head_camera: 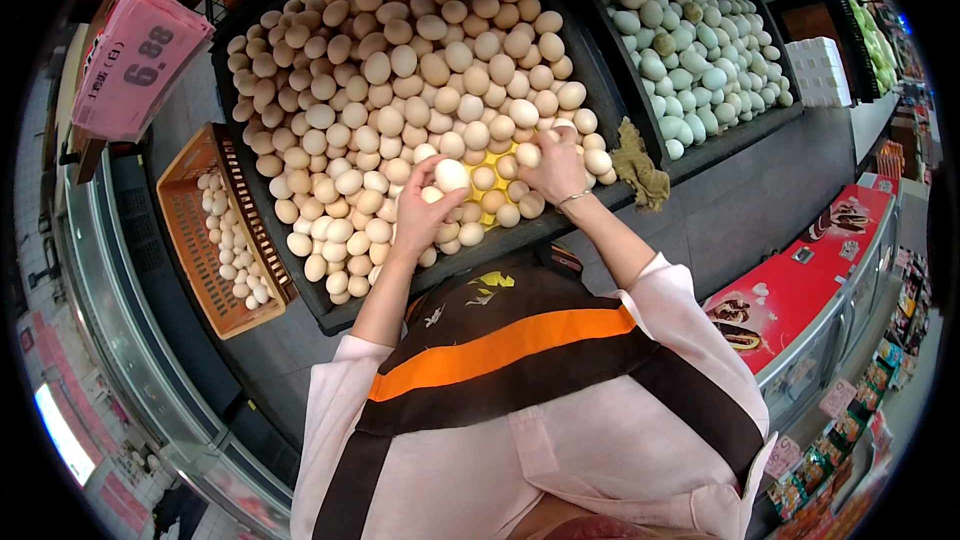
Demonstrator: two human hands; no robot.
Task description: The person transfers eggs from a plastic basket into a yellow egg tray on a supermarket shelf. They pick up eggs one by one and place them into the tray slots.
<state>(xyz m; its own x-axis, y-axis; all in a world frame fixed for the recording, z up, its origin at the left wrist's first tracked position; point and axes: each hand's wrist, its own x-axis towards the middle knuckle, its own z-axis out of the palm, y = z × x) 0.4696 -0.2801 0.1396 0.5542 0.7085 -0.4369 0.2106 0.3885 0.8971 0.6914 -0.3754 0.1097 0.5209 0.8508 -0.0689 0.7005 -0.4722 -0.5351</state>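
A pale egg (451,175) sits between the thumb and fingers of my left hand (421,211), held above the heap. My right hand (556,169) reaches into the eggs to its right, its fingertips at a light brown egg (528,155); whether they grip it I cannot tell. Between the hands part of a yellow egg tray (474,192) shows, with several brown eggs (493,201) in its cups. Around them a large heap of brown and cream eggs (390,120) fills a black display bin (480,251).
A brown cloth (641,169) hangs over the bin's right corner. Beyond it stands a second bin of pale green eggs (694,64). An orange plastic crate (217,240) with eggs is at the left, below pink price cards (142,64). White foam boxes (817,71) stand at the right.
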